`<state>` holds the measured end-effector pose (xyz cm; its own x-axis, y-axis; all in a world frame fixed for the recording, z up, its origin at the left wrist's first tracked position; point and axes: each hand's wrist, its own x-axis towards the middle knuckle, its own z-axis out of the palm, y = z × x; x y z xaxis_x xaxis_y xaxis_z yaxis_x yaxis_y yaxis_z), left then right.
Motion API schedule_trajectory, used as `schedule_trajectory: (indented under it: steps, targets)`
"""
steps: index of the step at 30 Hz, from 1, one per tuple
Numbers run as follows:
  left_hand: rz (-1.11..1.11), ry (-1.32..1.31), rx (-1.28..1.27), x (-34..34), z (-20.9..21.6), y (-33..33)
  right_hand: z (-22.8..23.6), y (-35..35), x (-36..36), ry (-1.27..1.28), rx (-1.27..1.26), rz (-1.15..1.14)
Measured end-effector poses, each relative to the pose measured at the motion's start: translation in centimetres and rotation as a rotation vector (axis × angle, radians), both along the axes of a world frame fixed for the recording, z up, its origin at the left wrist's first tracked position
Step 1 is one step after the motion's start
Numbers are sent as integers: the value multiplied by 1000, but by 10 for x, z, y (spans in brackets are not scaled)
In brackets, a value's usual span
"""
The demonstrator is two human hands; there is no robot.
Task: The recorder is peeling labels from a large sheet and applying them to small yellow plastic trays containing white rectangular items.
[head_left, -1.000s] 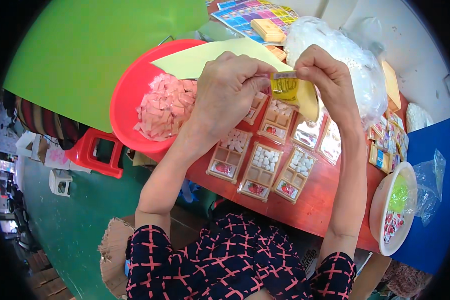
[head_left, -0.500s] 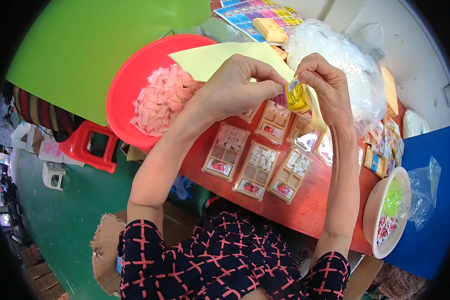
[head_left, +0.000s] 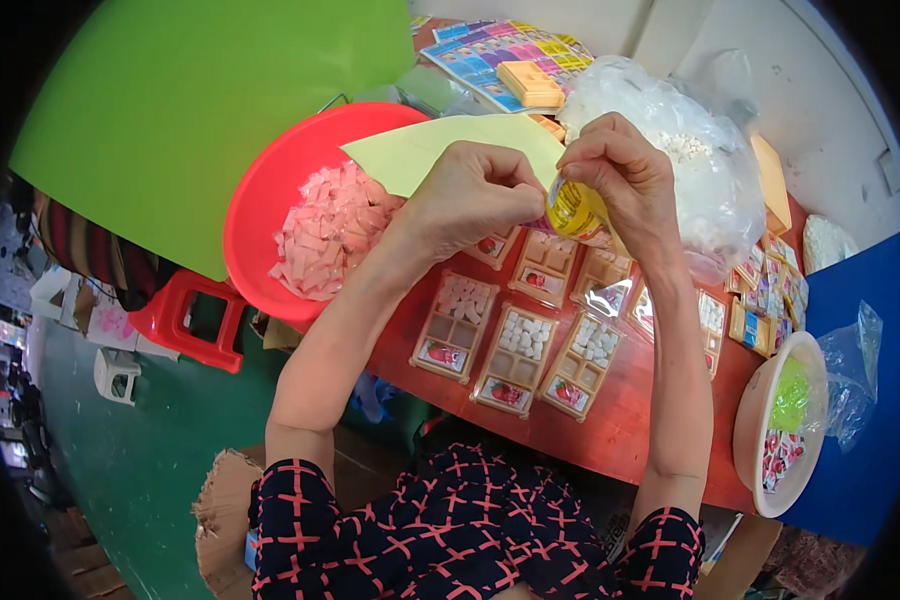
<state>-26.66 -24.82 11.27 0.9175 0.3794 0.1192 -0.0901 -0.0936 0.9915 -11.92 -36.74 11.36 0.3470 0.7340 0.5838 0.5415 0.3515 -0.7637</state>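
Both hands meet above the red table (head_left: 620,430). My left hand (head_left: 475,195) and my right hand (head_left: 620,175) together pinch a small yellow packet (head_left: 573,210) between their fingertips. Under them lie several small compartment trays (head_left: 520,345) in rows, some holding white pieces. A red basin (head_left: 255,215) with pink wrapped sweets (head_left: 325,230) sits to the left of my left hand. A pale yellow sheet (head_left: 440,150) lies across the basin's rim behind the hands.
A clear bag of white pieces (head_left: 690,160) is behind my right hand. A white bowl (head_left: 755,430) with green and red packets stands at the right edge. Colourful printed cards (head_left: 500,55) lie at the back, a red stool (head_left: 185,320) stands on the green floor at left.
The view has shifted a little. Both hands stay together on the yellow packet, which now hangs lower between the fingertips and is turned more upright.
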Motion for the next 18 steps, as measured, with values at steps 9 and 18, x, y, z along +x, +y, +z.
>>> schedule_trajectory:
  steps: [9,18]
  targets:
    - [9,-34,-17,-3,3,-3,0,-1,0,6,37,-39]
    - [133,-131,-12,-2,8,1,11,-2,-5,-629,93,-380]
